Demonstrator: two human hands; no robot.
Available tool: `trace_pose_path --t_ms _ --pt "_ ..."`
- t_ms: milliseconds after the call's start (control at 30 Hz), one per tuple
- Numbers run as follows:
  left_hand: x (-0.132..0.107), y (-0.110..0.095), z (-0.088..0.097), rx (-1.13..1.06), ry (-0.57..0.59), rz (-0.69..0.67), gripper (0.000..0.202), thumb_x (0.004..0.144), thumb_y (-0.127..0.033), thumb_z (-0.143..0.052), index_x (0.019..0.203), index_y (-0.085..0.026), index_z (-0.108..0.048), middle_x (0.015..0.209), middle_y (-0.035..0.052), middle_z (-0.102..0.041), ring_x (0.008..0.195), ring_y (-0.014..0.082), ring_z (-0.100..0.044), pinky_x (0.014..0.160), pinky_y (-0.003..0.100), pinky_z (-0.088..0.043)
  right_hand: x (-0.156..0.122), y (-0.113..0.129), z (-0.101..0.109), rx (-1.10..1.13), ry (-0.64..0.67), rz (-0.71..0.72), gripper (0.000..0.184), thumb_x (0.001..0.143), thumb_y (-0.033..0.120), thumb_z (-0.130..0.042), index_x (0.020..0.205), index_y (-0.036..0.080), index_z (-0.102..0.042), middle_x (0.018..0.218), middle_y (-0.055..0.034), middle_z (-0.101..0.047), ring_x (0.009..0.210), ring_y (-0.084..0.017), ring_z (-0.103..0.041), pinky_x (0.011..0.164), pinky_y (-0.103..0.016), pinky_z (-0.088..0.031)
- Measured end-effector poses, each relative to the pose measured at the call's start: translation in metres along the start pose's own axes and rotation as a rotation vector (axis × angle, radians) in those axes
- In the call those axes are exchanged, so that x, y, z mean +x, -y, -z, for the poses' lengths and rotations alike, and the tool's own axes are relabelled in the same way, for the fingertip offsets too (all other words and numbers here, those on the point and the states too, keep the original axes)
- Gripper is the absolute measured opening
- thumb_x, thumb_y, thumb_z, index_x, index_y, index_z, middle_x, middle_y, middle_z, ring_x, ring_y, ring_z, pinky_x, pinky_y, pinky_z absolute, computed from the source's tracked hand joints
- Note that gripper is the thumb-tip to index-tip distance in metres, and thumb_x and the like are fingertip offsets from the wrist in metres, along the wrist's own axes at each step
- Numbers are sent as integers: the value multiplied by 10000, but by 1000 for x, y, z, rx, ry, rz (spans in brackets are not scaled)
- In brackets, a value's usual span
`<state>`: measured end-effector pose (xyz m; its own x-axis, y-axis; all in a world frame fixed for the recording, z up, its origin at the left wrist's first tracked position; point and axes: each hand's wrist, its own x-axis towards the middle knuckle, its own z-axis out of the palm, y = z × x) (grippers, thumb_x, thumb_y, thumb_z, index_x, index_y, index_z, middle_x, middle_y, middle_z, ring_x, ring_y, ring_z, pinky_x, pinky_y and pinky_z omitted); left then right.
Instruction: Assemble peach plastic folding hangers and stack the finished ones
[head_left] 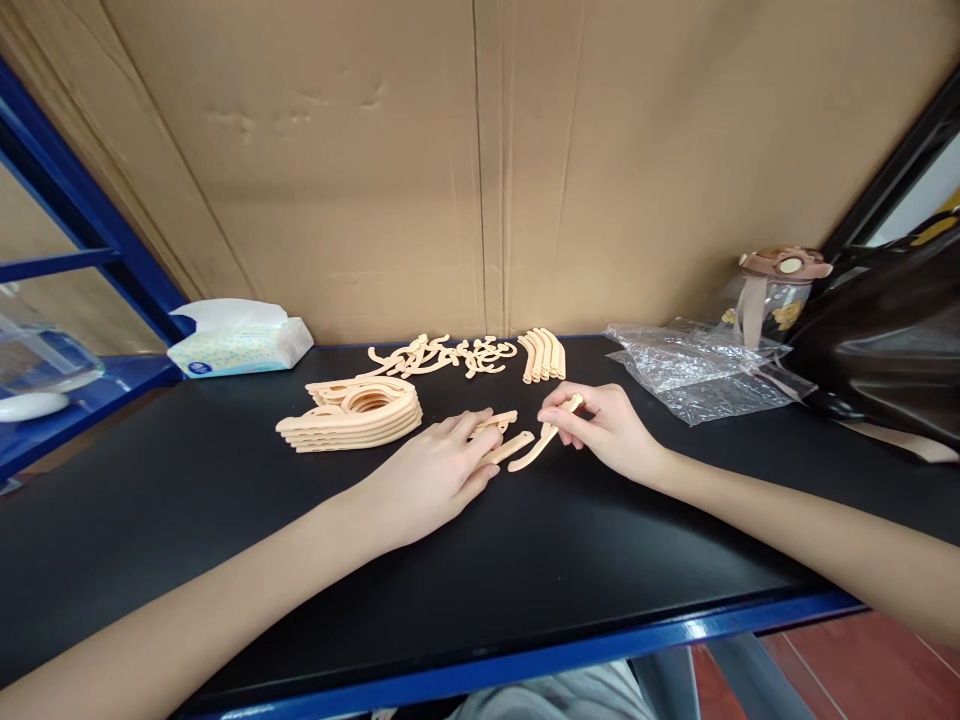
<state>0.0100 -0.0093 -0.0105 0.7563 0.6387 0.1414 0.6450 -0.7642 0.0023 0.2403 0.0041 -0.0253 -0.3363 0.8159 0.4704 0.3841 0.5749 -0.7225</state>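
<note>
Head | left hand (451, 458) half-hides beige piece (511, 446) | grip unclear | right hand (606, 425) pinches curved strip (540, 446)

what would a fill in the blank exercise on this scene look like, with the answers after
1. A curved beige piece is held by the hand nearer the clear plastic, the ____ hand.
2. The beige stack sits to the ____ of the left hand.
3. The tabletop is ____ in colour.
Missing words: right; left; black
</note>
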Motion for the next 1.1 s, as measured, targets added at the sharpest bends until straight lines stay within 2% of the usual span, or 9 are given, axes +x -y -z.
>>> trace_pose_path --t_ms 733,900,1100 --pt "-1 0 2 24 17 -2 295 961 -257 -353 1219 -177 -472 1381 127 -438 1219 255 -472 969 403 -425 0 1 0 -9 9 34 275 874 405 -541 759 165 -611 520 40 -515 439 -70 -472 462 -193 -400" --pt "0 -1 2 35 25 -5 276 967 -276 -343 1176 -180 -496 1377 126 -436 1214 252 -476 965 398 -428 -1 1 1 -2 14 30 271 873 405 -545 762 167 -615 527 37 -515 455 -75 -479 465 -195 -397" --pt "1 -2 5 55 53 13 343 972 -280 -326 1259 -155 -465 1392 148 -428 1238 266 -463 983 407 -421 -1 3 1 -3 19 38 284 876 411 -539 759 163 -611 527 37 -516 441 -69 -463 467 -195 -393"
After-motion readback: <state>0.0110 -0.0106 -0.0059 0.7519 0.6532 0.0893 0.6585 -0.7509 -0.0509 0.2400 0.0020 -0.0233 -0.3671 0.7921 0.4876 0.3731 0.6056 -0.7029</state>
